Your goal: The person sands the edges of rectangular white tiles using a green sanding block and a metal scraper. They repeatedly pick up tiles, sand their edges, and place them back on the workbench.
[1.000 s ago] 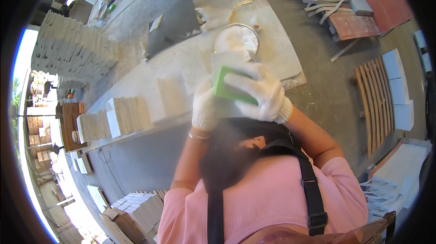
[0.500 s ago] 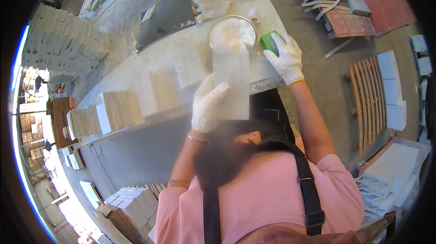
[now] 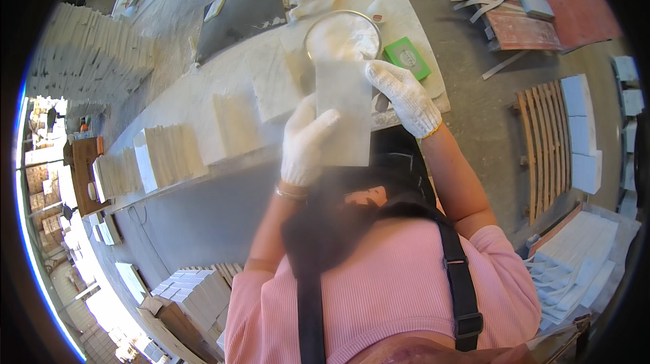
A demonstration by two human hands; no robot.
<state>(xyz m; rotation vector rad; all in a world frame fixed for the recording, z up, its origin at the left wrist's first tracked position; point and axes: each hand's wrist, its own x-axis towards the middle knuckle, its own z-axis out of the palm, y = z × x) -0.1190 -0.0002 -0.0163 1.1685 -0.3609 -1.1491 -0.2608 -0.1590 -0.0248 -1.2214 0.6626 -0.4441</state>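
A pale rectangular stone tile [image 3: 343, 113] is held upright lengthwise before me, over the table's near edge. My left hand [image 3: 302, 144], in a white knit glove, grips its left side with the thumb lying across the face. At the tile's upper right corner, my gloved right hand [image 3: 404, 96] pinches the edge with thumb and fingers. Just beyond that hand lies a green block [image 3: 407, 58] with a pale oval on top. Past the tile's far end sits a round metal-rimmed pan [image 3: 343, 35] of white powder, partly covered by the tile.
Several stacked tiles [image 3: 169, 154] line the table [image 3: 433, 86] to the left. A dark sheet [image 3: 247, 15], a crumpled cloth [image 3: 311, 2] and a small white bottle [image 3: 375, 9] lie farther back. To the right, on the floor, stands a wooden pallet [image 3: 545, 154] beside white boxes.
My right hand has let go of the green block, leaving it on the table, and has moved left onto the tile's corner. The left hand keeps its hold on the tile.
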